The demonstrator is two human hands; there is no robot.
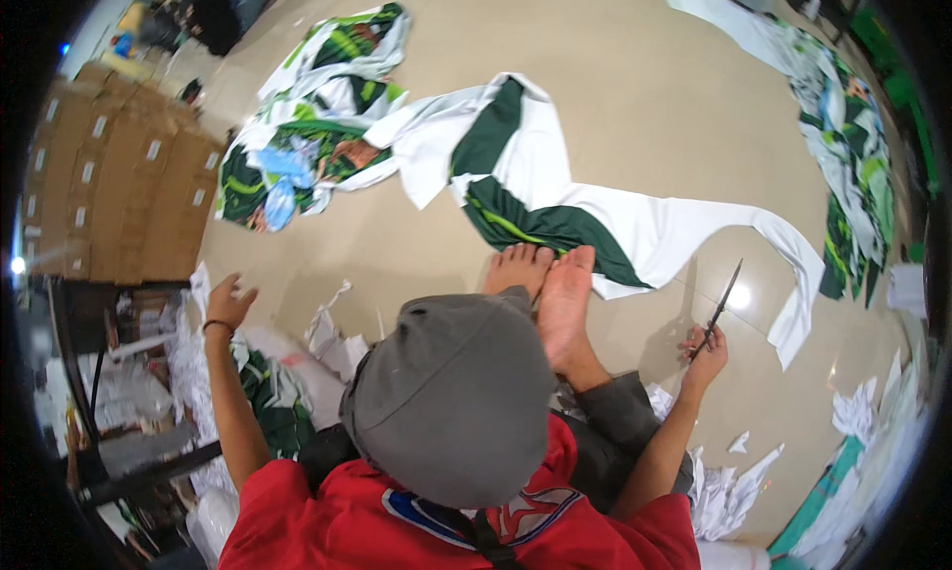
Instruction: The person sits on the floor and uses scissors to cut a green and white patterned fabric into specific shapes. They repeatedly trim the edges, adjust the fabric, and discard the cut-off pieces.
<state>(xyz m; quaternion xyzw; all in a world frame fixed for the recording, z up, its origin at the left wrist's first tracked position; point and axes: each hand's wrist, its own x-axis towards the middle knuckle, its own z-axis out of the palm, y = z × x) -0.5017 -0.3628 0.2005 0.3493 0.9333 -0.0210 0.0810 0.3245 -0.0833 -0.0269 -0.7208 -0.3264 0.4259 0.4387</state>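
Note:
My left hand (pixel 230 301) is held out to the left, empty, its fingers apart and slightly curled. Over on the right, my right hand (pixel 706 346) grips a pair of dark scissors (pixel 726 294) by the handles, blades pointing up and away. In front of my bare feet (pixel 563 307) lies a crumpled white and dark green cloth (pixel 610 223), its near edge at my toes. A long white strip (pixel 788 302) of it curves off to the right, near the scissors. Neither hand touches the cloth.
A printed green, white and blue cloth heap (pixel 307 144) lies at the far left, another (pixel 843 144) at the far right. Stacked cardboard boxes (pixel 119 183) stand at left above a dark metal frame (pixel 149 476). White scraps (pixel 729 491) lie beside me. Someone in black (pixel 213 15) is at the far left.

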